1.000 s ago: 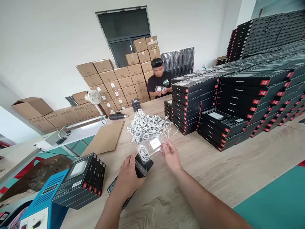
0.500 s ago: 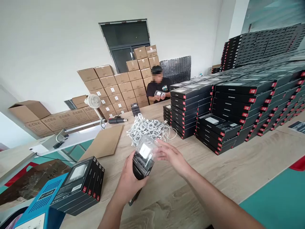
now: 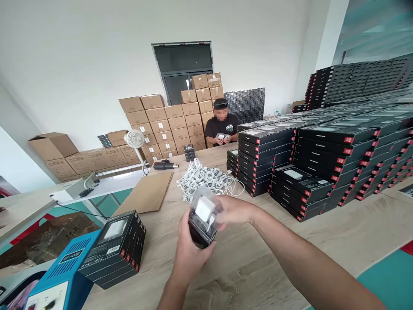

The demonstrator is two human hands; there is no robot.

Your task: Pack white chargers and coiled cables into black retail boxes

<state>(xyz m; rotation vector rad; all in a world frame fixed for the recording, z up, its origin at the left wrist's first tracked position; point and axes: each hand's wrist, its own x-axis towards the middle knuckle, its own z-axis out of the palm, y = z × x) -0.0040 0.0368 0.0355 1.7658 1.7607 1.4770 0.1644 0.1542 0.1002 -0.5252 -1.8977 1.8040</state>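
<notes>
The wooden table [image 3: 251, 267] spans the foreground, with tall stacks of black boxes [image 3: 322, 150] on its right side and a smaller stack of boxes [image 3: 112, 252] near its left edge. A tangled heap of white cables [image 3: 206, 178] lies beyond the hands. Just this side of the heap, held up off the tabletop, is a black box [image 3: 200, 236] with a clear plastic tray [image 3: 206, 197] at its upper end, and in the tray sits a white block [image 3: 204, 209].

The box looks light and fairly stiff, likely to dent if squeezed hard; its side walls seem the place to hold it. The tray is probably thin, springy and a bit slippery, best taken by its edges, with the block as its firmest, heaviest part.

The left hand [image 3: 190, 258] is closed around the box, thumb on one side and fingers on the other, open only to the box's width. The right hand [image 3: 237, 211] is at the tray's right side, fingers bent; blur hides whether they pinch it or merely touch
</notes>
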